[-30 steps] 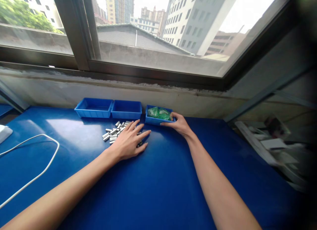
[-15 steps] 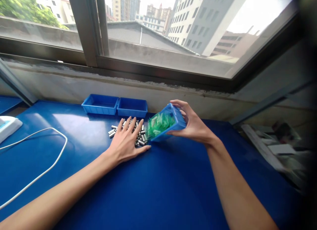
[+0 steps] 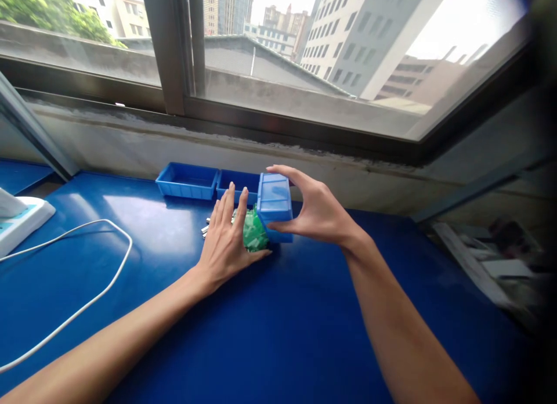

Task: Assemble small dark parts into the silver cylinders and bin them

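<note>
My right hand [image 3: 313, 209] grips a small blue plastic bin [image 3: 275, 198], tipped on its side with its mouth turned left and down. Green plastic packets [image 3: 255, 231] lie at the bin's mouth, between it and my left hand [image 3: 227, 241]. That left hand stands with its fingers outstretched beside the packets, its thumb under their near edge. Short silvery metal pieces [image 3: 204, 230] peek out left of the fingers; most of them are hidden by the hand and the packets.
Two more blue bins, a left one [image 3: 187, 188] and a partly covered middle one [image 3: 237, 177], stand against the wall under the window. A white cable [image 3: 117, 270] curves over the blue table [image 3: 278, 334] from a white power strip [image 3: 26, 224] at left.
My right hand has lifted the bin off the table, swung it left and tipped it over. Green packets have slid out onto the metal pieces. My left hand has stayed by the pile, tilting up.
</note>
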`<action>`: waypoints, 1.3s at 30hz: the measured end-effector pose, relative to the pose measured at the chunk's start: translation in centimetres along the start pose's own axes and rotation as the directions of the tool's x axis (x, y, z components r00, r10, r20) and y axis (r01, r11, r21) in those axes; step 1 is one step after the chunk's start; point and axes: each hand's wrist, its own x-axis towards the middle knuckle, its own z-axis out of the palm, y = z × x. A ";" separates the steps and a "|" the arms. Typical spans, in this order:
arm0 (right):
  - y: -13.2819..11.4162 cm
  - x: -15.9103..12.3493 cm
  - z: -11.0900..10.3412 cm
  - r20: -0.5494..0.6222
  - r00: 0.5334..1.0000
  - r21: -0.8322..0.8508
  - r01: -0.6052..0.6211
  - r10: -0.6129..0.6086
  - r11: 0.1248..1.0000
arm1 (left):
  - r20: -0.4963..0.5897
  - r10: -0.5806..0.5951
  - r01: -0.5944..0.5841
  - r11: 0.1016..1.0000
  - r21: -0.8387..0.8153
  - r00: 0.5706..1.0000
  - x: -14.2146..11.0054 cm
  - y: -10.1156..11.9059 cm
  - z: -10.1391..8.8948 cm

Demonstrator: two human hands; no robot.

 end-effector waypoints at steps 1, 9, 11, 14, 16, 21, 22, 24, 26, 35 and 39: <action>-0.3 0.2 -0.1 -0.017 1.000 0.001 0.013 -0.013 1.000 | -0.016 0.001 -0.001 1.000 -0.008 1.000 0.0 0.0 -0.2; -0.3 0.8 -1.1 -0.146 0.989 0.125 0.019 0.000 0.992 | -0.007 0.070 -0.070 0.997 0.017 0.998 0.0 -0.3 0.0; 0.1 0.7 -1.3 -0.159 0.987 0.129 0.004 0.017 0.992 | 0.036 0.071 -0.072 0.997 0.039 0.997 -0.1 -0.4 0.1; 0.9 0.1 -1.8 -0.140 0.988 0.078 -0.055 0.066 0.995 | 0.101 0.086 -0.095 0.991 0.090 0.991 -0.2 -0.4 0.0; 1.8 -0.5 -1.9 -0.144 0.984 0.023 -0.101 0.104 0.995 | 0.119 0.131 -0.146 0.982 0.123 0.984 -0.2 -0.3 -0.1; 5.9 -2.4 -1.0 -0.323 0.925 -0.063 -0.234 0.202 0.970 | 0.162 0.251 -0.277 0.947 0.166 0.954 0.4 0.5 -0.2; 6.9 -2.8 -0.6 -0.335 0.913 -0.030 -0.259 0.234 0.966 | 0.174 0.248 -0.277 0.946 0.171 0.953 0.5 0.6 -0.2; 9.0 -3.9 0.3 -0.349 0.883 0.066 -0.312 0.314 0.948 | 0.204 0.223 -0.261 0.948 0.181 0.953 0.8 0.9 0.0; 11.0 -5.1 1.1 -0.384 0.832 0.180 -0.358 0.401 0.916 | 0.233 0.194 -0.241 0.951 0.195 0.953 1.0 1.1 0.1; 16.9 -7.5 2.7 -0.229 0.778 0.361 -0.490 0.585 0.793 | 0.274 0.102 -0.176 0.950 0.259 0.956 1.9 1.6 0.7; 16.9 -6.5 2.9 -0.202 0.803 0.248 -0.512 0.561 0.822 | 0.259 0.091 -0.163 0.948 0.274 0.962 2.4 1.7 1.0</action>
